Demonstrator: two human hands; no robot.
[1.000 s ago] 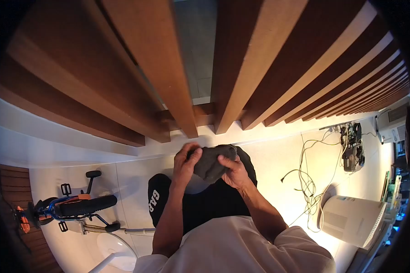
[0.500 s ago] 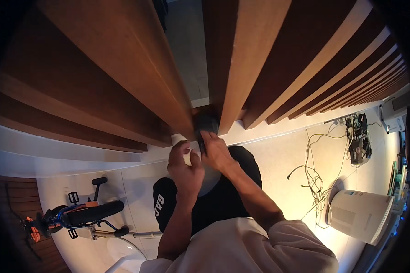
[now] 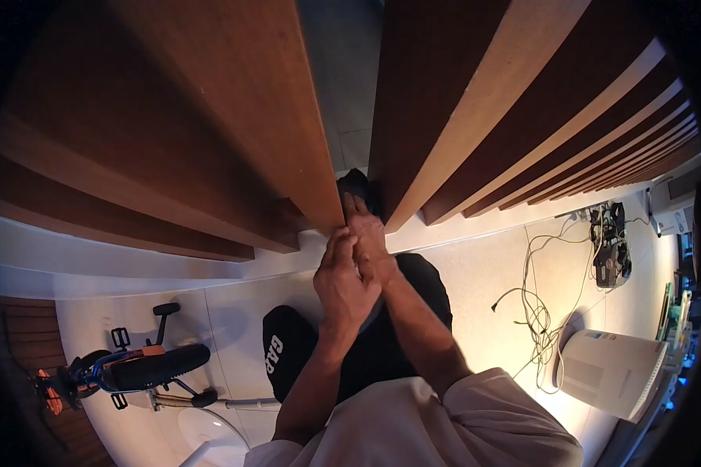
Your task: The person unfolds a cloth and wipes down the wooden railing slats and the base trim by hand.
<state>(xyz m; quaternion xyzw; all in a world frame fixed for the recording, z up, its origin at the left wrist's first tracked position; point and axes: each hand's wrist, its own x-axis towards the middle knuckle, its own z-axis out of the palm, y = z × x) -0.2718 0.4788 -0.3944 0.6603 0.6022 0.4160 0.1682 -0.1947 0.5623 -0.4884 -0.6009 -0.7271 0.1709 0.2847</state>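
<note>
My right hand [image 3: 368,240] reaches into the gap between two brown wooden slats, its fingers closed on a dark, crumpled, cloth-like thing [image 3: 356,185]. That thing sits low in the gap, between the left slat [image 3: 288,132] and the right slat [image 3: 436,148]. Close against my right hand and wrist is my left hand [image 3: 343,284], with its fingers curled in near the foot of the left slat. Whatever those fingers may hold is hidden.
More slats run off to both sides above a white ledge [image 3: 276,279]. On the floor at left lies a small bicycle [image 3: 160,367], near a white round base [image 3: 210,436]. Tangled cables [image 3: 539,319], a black power strip [image 3: 611,253] and a white box-shaped appliance [image 3: 615,373] are at right.
My right hand and the dark cloth-like thing have moved farther into the gap. The left hand has moved right and up against the right one, its fingers now more closed.
</note>
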